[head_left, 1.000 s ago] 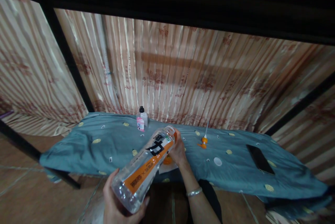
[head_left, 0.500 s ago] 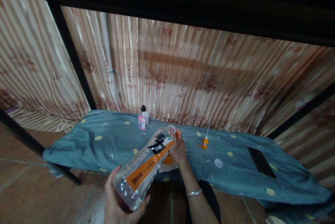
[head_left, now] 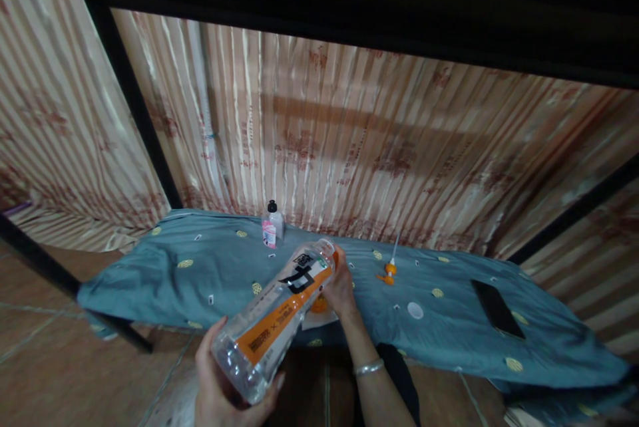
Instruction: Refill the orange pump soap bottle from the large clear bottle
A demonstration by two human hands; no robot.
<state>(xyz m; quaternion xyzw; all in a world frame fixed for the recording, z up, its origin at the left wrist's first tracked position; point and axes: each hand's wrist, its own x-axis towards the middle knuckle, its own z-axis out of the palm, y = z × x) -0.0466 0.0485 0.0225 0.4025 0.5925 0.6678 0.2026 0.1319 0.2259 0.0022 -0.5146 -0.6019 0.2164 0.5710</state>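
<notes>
I have the clear bottle [head_left: 279, 317] above the near edge of the bed [head_left: 150, 281], its long axis slanting, mouth away and rightward. My left hand [head_left: 217, 380] grips its base, likely steadying that tilt; my right hand [head_left: 340, 290] is by the neck, its grip too hidden to tell. An orange pump [head_left: 390, 270] lies beyond.

I see orange and black on the clear bottle [head_left: 273, 322], teal bedding [head_left: 164, 281] with yellow motifs, pinkish striped curtains [head_left: 324, 141].
</notes>
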